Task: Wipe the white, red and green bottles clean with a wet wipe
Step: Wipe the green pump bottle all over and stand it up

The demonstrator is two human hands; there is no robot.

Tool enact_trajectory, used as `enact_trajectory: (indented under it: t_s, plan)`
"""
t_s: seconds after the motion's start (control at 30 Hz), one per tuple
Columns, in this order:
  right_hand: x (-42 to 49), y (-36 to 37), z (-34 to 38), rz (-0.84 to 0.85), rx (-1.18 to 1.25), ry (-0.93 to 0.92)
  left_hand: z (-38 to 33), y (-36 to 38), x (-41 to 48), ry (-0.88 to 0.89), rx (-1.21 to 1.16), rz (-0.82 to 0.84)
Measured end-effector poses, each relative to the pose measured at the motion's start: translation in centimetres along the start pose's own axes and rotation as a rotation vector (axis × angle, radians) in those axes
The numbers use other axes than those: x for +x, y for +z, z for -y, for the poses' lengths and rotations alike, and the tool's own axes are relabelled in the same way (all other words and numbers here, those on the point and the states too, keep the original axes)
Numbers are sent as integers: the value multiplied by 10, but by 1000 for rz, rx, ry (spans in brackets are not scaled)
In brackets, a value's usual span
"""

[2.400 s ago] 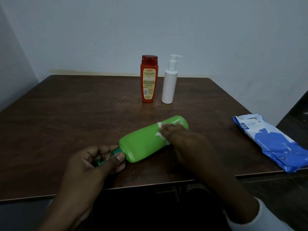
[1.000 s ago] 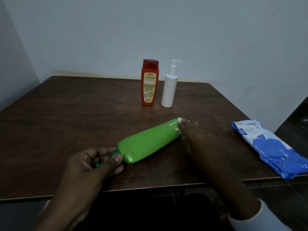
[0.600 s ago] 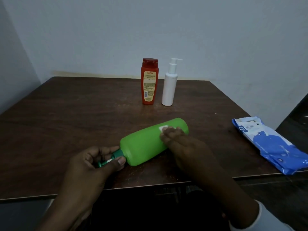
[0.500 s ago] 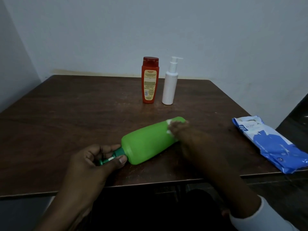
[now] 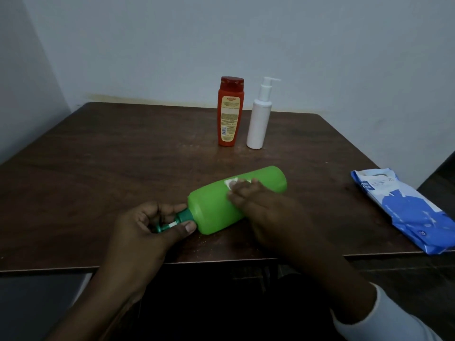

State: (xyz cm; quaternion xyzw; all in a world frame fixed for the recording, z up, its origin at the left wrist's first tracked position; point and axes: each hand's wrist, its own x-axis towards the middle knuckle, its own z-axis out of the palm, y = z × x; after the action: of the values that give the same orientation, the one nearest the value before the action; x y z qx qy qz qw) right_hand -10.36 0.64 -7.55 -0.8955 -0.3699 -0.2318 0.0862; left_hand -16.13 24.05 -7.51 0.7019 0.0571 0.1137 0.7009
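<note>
The green bottle lies on its side near the front of the brown table, base pointing back right. My left hand grips its dark green cap at the lower left. Over the middle of the bottle my right hand presses a small white wet wipe against the green surface; only a bit of the wipe shows past my fingertips. The red bottle and the white pump bottle stand upright side by side at the back of the table, apart from both hands.
A blue and white pack of wet wipes lies at the table's right edge, partly overhanging the front corner. A pale wall runs behind the table and along the left side. The table's front edge is just below my hands.
My right hand has slid the wipe back from the bottle's base end toward its middle, after several strokes along the body. The left hand keeps its hold on the cap.
</note>
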Motion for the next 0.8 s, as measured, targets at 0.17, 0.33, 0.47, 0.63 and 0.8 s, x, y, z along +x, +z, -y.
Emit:
enact_trajectory:
  t_s: [0.17,0.33,0.47,0.63,0.8]
  plan:
    - [14,-7,-32,-142,4,450,-1,0,-1,-3,47,-2]
    - [5,-6,-7,38,56,73,-3,0,-2,-7,22,2]
    - [12,-13,-32,-116,73,498,-1,0,-2,-3,30,9]
    - [7,-8,-2,74,173,94,-2,-1,-2,4,21,30]
    - [10,-23,-34,-113,22,552,2,-3,-2,13,30,42]
